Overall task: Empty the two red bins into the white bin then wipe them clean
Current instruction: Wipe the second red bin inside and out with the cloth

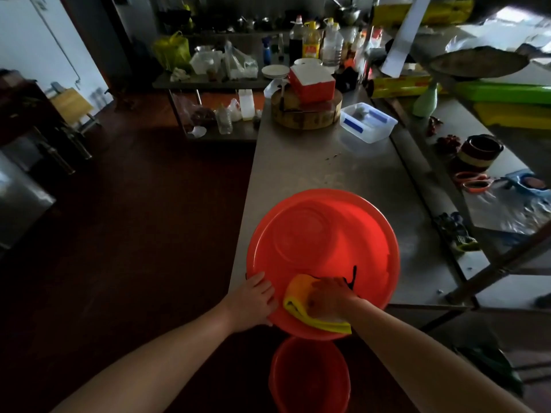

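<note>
Head view: right hand (329,296) grips cloth (296,305) inside red bin (313,234).

- Large red bin (322,234): round and shallow, stands on the near end of the steel table (313,168), its near edge overhanging.
- Left hand (253,299): grips the bin's near-left rim.
- Right hand (328,296): inside the bin at the near wall, holds and presses down a yellow cloth (301,293).
- Second red bin (310,377): deeper, on the dark floor just below the first one's near edge.
- Wooden chopping block (307,114): round, at the table's far end, with a red box (313,81) on top.
- Clear plastic container (368,122): just right of the block.
- Bottles (311,40): cluster on the far counter.
- Orange scissors (474,181): right-hand shelf.
</note>
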